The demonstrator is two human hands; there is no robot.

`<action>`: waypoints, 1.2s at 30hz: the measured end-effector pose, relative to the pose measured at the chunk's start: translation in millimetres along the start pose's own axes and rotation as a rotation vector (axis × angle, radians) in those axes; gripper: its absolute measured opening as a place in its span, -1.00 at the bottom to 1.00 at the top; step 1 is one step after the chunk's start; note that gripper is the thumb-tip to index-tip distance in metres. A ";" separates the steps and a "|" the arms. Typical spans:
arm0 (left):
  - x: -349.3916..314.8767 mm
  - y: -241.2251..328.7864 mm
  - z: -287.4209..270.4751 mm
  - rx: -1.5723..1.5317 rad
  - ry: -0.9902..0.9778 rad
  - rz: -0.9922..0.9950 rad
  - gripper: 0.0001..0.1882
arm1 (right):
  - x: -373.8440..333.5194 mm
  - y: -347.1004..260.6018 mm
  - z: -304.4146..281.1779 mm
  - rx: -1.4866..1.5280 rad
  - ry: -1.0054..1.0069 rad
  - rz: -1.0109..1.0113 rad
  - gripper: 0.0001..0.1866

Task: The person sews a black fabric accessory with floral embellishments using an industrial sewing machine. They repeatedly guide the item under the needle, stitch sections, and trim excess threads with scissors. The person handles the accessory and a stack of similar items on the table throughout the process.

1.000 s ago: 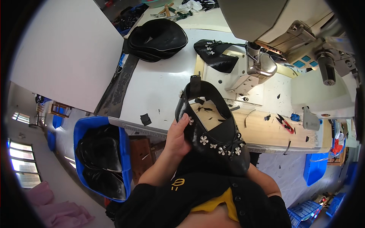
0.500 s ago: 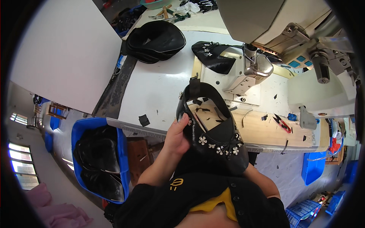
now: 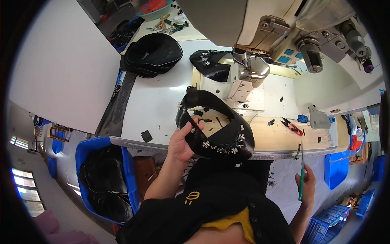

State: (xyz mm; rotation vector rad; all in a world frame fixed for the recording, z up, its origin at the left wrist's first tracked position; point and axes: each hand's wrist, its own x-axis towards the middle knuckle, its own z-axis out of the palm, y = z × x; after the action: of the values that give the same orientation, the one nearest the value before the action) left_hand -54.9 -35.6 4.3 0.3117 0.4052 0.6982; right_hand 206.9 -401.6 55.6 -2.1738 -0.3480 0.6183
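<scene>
The black shoe upper (image 3: 215, 130) is pinched only at its left rim by the left hand (image 3: 180, 142), so its studded far side could sag or snag against the sewing machine (image 3: 248, 75). It hangs over the table (image 3: 158, 105) edge, thumb outside, fingers (image 3: 194, 129) curled inside; the right hand (image 3: 306, 185) grips green-handled scissors (image 3: 301, 179) well apart, low
</scene>
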 end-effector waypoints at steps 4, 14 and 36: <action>-0.2 -0.6 11.2 0.018 0.044 0.021 -0.72 | 43.8 62.5 -36.3 -0.274 0.590 -0.298 -0.42; 24.1 35.4 15.8 1.230 0.329 0.685 -0.25 | 179.8 60.4 -114.8 -0.793 0.678 -0.021 -0.44; 16.1 68.2 113.3 1.615 -0.419 0.563 -0.80 | 45.8 -141.3 109.6 0.054 0.209 -1.131 -0.35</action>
State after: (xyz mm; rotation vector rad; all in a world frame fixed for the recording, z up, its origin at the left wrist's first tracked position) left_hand -29.7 8.7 127.4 2.1232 0.4009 0.6824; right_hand 181.1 -222.9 93.7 -1.5990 -1.2772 -0.2337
